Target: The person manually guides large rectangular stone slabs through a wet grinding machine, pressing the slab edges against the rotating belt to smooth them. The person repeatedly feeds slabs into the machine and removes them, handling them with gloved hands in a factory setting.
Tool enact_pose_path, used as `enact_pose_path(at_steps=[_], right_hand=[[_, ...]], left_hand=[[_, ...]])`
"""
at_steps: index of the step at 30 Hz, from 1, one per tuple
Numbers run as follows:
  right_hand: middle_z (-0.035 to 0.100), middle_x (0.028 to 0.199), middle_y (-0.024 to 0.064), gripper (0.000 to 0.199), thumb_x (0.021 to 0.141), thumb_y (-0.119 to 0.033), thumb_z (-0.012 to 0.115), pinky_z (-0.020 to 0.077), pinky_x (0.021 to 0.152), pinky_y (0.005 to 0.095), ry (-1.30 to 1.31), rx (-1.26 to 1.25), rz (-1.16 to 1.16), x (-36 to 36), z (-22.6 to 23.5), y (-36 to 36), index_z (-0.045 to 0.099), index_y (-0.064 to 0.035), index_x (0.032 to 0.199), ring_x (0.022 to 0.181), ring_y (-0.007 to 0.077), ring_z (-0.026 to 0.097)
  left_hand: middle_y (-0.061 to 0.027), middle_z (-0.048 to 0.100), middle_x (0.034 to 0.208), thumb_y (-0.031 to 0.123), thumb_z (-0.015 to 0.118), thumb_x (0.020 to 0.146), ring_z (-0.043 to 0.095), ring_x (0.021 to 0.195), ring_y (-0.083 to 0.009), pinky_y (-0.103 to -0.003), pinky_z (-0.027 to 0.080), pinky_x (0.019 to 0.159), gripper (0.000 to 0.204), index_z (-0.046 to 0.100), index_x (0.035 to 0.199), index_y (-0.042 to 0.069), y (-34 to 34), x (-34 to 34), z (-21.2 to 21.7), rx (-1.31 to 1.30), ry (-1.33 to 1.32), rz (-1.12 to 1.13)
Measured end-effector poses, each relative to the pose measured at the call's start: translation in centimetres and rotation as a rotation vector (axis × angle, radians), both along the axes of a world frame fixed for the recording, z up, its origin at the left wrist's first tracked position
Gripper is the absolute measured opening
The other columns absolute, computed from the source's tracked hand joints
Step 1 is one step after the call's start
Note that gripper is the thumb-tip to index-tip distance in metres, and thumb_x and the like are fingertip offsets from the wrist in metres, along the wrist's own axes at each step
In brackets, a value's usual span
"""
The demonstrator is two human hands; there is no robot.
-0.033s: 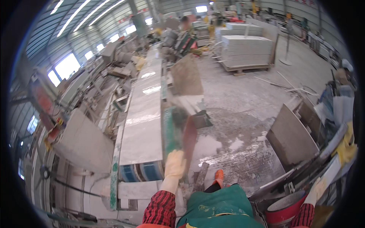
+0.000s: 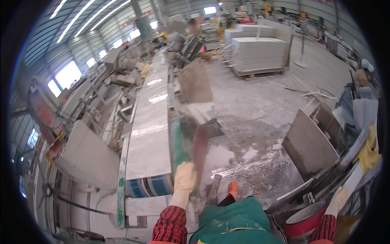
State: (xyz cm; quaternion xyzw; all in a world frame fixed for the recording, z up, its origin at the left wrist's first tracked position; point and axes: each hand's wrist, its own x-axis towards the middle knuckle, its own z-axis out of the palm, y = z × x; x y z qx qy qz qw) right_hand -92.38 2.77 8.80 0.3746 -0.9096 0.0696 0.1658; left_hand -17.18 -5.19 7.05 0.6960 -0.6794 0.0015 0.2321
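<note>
At the far left, a grey stone slab (image 2: 87, 156) leans tilted beside a long conveyor line. On that line lies a long pale polished stone slab (image 2: 151, 122), running away from the person; its near end stops just short of the blue rollers (image 2: 148, 185) below it, and a green metal rail (image 2: 176, 140) borders its right edge. The left hand (image 2: 185, 179), in a cream work glove, is closed around the lower end of a blurred reddish-brown stick-like tool (image 2: 200, 148) that stands upright just beside the green rail. To the right of the tool the wet grey concrete floor (image 2: 252, 134) lies open, with puddles, as far as a brown stone slab (image 2: 308, 144) leaning tilted against a rack. Farther back, a stack of pale slabs on a wooden pallet (image 2: 260, 55) stands well apart. At the lower right, a round red bucket (image 2: 304, 221) holds grey matter; what it is cannot be told. The right hand (image 2: 339, 199), also gloved, is just beside the bucket's rim; whether it grips anything cannot be told.
</note>
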Motion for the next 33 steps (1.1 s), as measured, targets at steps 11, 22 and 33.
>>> enact_pose_path(at_steps=[11, 22, 33], right_hand=[[0.054, 0.139, 0.0202, 0.048, 0.102, -0.032, 0.046, 0.0389, 0.110, 0.0442, 0.048, 0.011, -0.064, 1.0, -0.2, 1.1, 0.050, -0.0019, 0.139, 0.130, 0.0368, 0.049], [0.050, 0.145, 0.0183, 0.049, 0.101, -0.031, 0.049, 0.0340, 0.115, 0.0454, -0.051, 0.004, -0.075, 3.1, 0.4, 1.4, 0.048, -0.0046, 0.143, 0.137, 0.0366, 0.043], [0.050, 0.144, 0.0192, 0.050, 0.097, -0.027, 0.055, 0.0340, 0.115, 0.0447, 0.048, -0.049, -0.057, 2.3, -2.1, 2.2, 0.048, -0.0031, 0.141, 0.136, 0.0367, 0.043]], left_hand=[[-0.0172, 0.060, 0.115, 0.014, 0.068, 0.082, 0.051, 0.113, -0.0414, -0.048, 0.043, 0.098, 0.032, 0.059, 0.111, 0.005, -0.3, -1.3, 0.8, -0.164, -0.080, -0.081], [-0.0169, 0.060, 0.117, 0.014, 0.068, 0.082, 0.051, 0.114, -0.0414, -0.048, 0.042, 0.100, 0.035, 0.059, 0.115, 0.005, -0.1, -1.4, 1.3, -0.061, -0.054, -0.063], [-0.0151, 0.061, 0.125, 0.016, 0.068, 0.085, 0.049, 0.122, -0.0416, -0.049, 0.039, 0.106, 0.039, 0.058, 0.120, 0.003, -0.2, -1.0, 0.7, -0.036, -0.056, -0.075]])
